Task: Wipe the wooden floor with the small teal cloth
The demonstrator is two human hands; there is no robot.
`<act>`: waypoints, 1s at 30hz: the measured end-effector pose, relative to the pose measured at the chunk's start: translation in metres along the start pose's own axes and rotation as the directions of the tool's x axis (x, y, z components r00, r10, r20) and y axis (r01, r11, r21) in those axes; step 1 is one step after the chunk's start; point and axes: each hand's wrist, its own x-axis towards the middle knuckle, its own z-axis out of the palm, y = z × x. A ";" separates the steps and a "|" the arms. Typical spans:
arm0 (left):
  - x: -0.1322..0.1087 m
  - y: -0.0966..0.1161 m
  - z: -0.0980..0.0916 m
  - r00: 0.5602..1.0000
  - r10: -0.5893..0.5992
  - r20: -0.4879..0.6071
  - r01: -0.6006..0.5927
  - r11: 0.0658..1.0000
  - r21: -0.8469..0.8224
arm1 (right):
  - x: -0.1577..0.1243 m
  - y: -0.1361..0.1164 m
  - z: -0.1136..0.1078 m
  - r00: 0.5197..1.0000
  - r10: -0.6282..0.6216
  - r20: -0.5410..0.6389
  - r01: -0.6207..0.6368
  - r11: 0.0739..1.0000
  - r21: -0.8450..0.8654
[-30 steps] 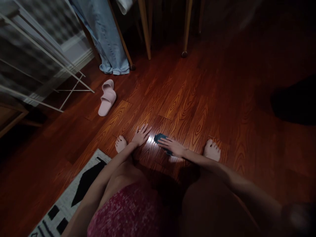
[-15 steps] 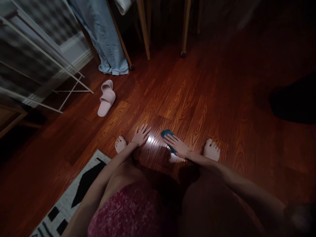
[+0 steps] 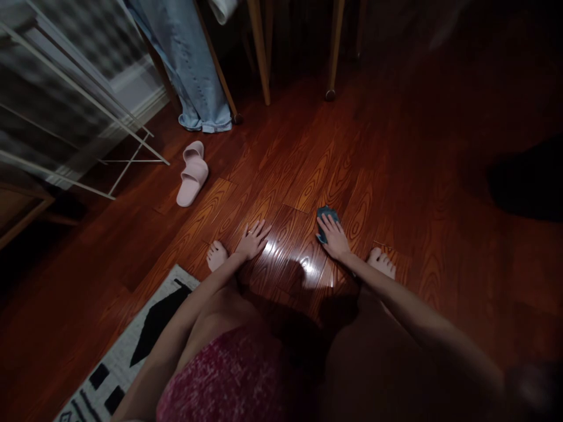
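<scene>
My right hand (image 3: pixel 335 239) lies flat on a dark teal cloth (image 3: pixel 324 212), fingers stretched out, pressing it against the wooden floor (image 3: pixel 290 218). Edges of the cloth stick out past the fingertips and beside the thumb; the palm hides the rest. To the left, my left hand (image 3: pixel 254 240) rests on the bare boards with its fingers spread and nothing in it. Bright light reflects off the glossy boards between the two hands. My bare feet are just outside them, one on each side.
A pair of pink slippers (image 3: pixel 192 176) sits ahead on the left. Beyond are a white metal rack (image 3: pixel 132 135), hanging jeans (image 3: pixel 200 88) and wooden furniture legs (image 3: pixel 334 53). A black-and-white rug (image 3: pixel 176 287) lies at lower left, and a dark object (image 3: pixel 528 181) stands at right.
My right hand has slid the cloth forward and to the right across the floor, and now points more straight ahead. My left hand has stayed in about the same place.
</scene>
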 end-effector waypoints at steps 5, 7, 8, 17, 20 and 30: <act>0.000 0.001 -0.002 1.000 0.001 0.005 -0.001 1.000 0.009 | -0.035 -0.032 0.006 0.964 -0.251 0.092 0.250 0.968 0.026; 0.000 0.001 -0.002 1.000 -0.004 0.010 0.004 1.000 0.014 | -0.042 -0.050 0.008 0.878 -0.440 0.188 0.432 0.898 0.085; 0.000 0.000 -0.002 1.000 -0.005 0.009 0.005 1.000 0.016 | -0.043 -0.058 0.008 0.828 -0.512 0.228 0.499 0.859 0.116; 0.001 -0.002 0.004 1.000 -0.003 0.008 0.003 1.000 0.009 | 0.014 -0.042 0.001 0.942 -0.313 0.119 0.307 0.949 0.065; 0.001 -0.001 0.002 1.000 -0.006 0.003 0.006 1.000 0.001 | 0.017 -0.021 -0.002 0.989 -0.144 0.037 0.143 0.989 0.033; 0.000 0.000 -0.002 1.000 -0.002 0.005 0.002 1.000 -0.004 | -0.037 -0.064 0.010 0.870 -0.451 0.197 0.446 0.892 0.072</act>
